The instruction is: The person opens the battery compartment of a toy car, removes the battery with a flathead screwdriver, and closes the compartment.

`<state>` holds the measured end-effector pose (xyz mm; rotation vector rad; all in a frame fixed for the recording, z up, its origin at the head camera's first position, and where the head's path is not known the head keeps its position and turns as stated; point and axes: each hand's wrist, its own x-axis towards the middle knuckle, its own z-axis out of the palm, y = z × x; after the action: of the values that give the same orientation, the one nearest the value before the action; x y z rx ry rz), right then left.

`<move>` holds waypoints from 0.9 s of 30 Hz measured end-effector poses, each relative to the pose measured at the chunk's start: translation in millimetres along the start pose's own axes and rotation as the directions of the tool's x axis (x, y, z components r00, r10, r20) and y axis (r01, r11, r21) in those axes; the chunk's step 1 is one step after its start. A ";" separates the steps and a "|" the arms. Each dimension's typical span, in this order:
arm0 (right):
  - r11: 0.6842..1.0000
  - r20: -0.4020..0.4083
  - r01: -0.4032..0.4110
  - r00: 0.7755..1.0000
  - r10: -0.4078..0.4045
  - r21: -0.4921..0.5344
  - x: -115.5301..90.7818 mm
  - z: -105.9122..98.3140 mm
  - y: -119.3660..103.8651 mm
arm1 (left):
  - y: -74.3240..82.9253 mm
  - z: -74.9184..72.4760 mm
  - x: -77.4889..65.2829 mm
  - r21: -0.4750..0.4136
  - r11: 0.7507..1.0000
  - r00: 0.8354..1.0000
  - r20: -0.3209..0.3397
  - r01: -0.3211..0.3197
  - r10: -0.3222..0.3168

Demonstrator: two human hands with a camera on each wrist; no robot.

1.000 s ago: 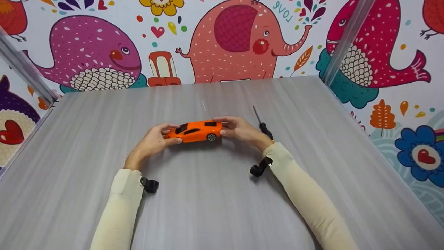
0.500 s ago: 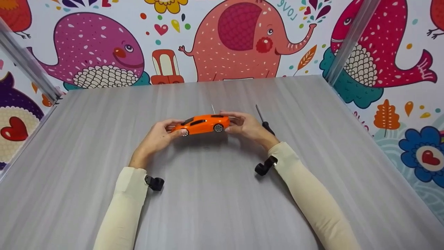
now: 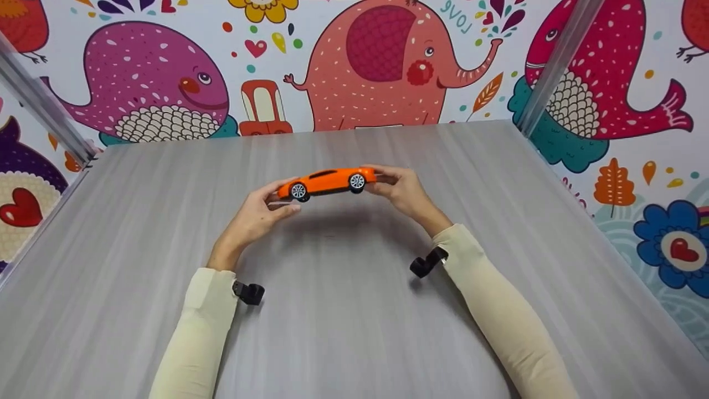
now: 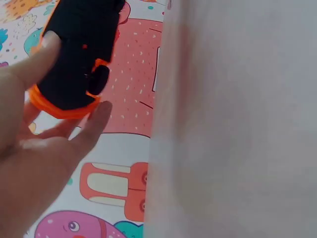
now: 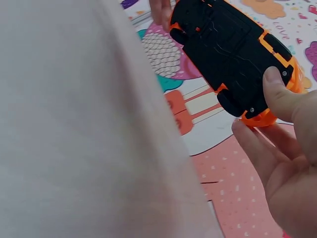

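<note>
Head view: I see the left hand point(image 3: 253, 215) and right hand point(image 3: 407, 193), each grip closed on one end of the car point(image 3: 328, 182), held up over the desk point(image 3: 332, 310), black underside point(image 5: 229, 49) showing in both wrist views

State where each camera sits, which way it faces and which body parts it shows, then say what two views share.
Head: on the head, facing forward and down at the orange toy sports car; shows left hand, right hand and sleeves.
Left wrist: on that wrist, facing the car's black underside and cartoon-print wall; shows the left hand.
Right wrist: on that wrist, facing underside and wall too; shows the right hand plus the left hand's fingers.
Both wrist views share the underside, tabletop and wall.
</note>
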<state>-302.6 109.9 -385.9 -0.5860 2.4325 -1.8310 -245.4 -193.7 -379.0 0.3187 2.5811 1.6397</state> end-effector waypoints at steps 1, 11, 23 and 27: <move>1.000 -0.010 0.005 1.000 -0.005 -0.004 -0.2 -1.5 -2.0 | 1.7 1.0 0.3 -0.001 1.000 1.000 -0.016 -0.020 0.020; 0.997 -0.030 -0.016 0.999 0.018 0.075 -3.8 -9.3 -18.1 | 17.1 7.6 -3.2 -0.036 0.994 0.986 -0.138 -0.100 0.094; 0.990 0.012 -0.016 1.000 0.015 0.142 -6.9 -13.7 -21.8 | 29.6 11.2 -6.3 -0.131 0.980 0.977 -0.168 -0.151 0.129; 0.984 0.043 -0.019 0.999 0.012 0.176 -6.8 -14.3 -20.1 | 31.0 11.1 -4.9 -0.199 0.967 0.976 -0.177 -0.159 0.124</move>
<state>-294.5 120.6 -364.2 -0.5834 2.2122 -1.9800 -234.5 -172.1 -356.1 0.3768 2.5134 2.0524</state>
